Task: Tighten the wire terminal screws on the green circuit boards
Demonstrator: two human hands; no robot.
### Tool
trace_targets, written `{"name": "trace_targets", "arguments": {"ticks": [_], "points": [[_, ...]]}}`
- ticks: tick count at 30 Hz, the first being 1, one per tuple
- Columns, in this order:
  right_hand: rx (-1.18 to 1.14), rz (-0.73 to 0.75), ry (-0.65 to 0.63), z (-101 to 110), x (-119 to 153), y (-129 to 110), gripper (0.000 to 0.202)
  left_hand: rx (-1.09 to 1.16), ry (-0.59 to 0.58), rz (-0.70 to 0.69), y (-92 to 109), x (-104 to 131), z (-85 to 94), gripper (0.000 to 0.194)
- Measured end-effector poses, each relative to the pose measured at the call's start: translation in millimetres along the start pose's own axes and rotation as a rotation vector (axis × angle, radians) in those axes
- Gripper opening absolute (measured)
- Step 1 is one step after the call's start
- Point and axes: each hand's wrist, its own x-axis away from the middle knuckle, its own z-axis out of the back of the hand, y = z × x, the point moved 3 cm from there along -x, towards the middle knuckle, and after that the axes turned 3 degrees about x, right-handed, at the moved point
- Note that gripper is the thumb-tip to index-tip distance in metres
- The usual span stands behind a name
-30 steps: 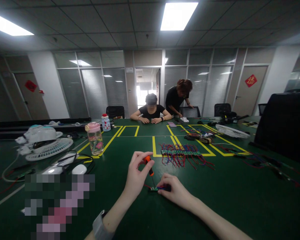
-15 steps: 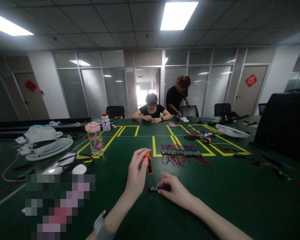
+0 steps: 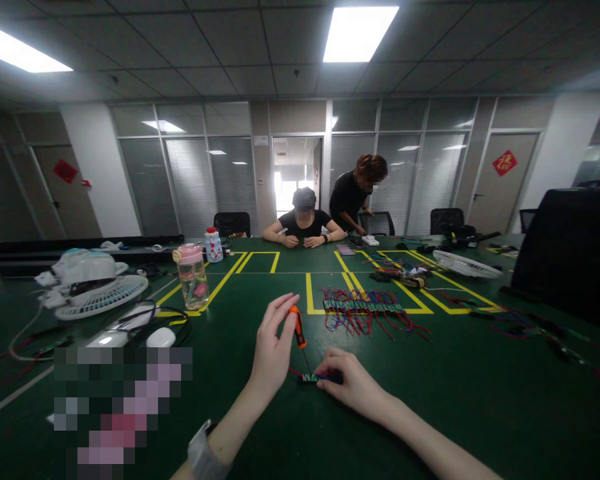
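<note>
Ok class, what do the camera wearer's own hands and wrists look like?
The left hand is ungloved, with a wide, light grey band, dark at one edge, around the wrist. The right hand is ungloved too, its wrist bare. No sleeves show.

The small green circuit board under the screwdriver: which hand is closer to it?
Right. The right hand has its fingers at the right end of the circuit board; the left hand is above and to the left, at the screwdriver's handle.
</note>
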Motion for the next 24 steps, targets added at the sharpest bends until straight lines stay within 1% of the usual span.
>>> {"name": "trace_targets", "arguments": {"ticks": [3, 5, 7, 9, 12, 14, 16, 19, 21, 24], "points": [[0.014, -0.008, -0.013, 0.8, 0.2, -0.8, 0.017, 0.102, -0.048, 0.045, -0.6, 0.1, -1.7, 0.030], [0.007, -0.015, -0.021, 0.9, -0.2, -1.3, 0.016, 0.064, -0.027, 0.018, 1.4, 1.1, -1.2, 0.025], [-0.002, -0.017, -0.021, 0.9, -0.6, -1.8, 0.016, -0.016, 0.020, -0.024, 3.5, 2.4, -0.2, 0.021], [-0.010, -0.017, -0.015, 0.8, -0.8, -2.3, 0.015, -0.045, 0.039, -0.039, 4.0, 3.4, -0.1, 0.022], [-0.023, -0.009, -0.006, 0.6, -0.9, -2.9, 0.012, 0.039, -0.010, -0.020, 2.6, 3.5, -2.2, 0.030], [-0.025, -0.004, -0.003, 0.6, -1.0, -2.8, 0.010, 0.089, -0.051, -0.004, 2.3, 3.3, -3.6, 0.031], [-0.021, -0.005, -0.004, 0.6, -1.1, -2.3, 0.011, 0.068, -0.056, -0.016, 3.4, 3.2, -3.7, 0.027], [-0.013, -0.007, -0.008, 1.0, -0.8, -1.7, 0.014, -0.028, -0.005, -0.052, 5.2, 3.3, -2.0, 0.018], [-0.012, -0.007, -0.006, 1.5, -0.4, -2.1, 0.014, -0.045, 0.017, -0.044, 4.3, 3.3, -1.5, 0.021], [-0.018, -0.007, -0.009, 2.3, 0.0, -3.8, 0.014, 0.029, -0.019, -0.017, 1.8, 3.1, -2.9, 0.030]]}}
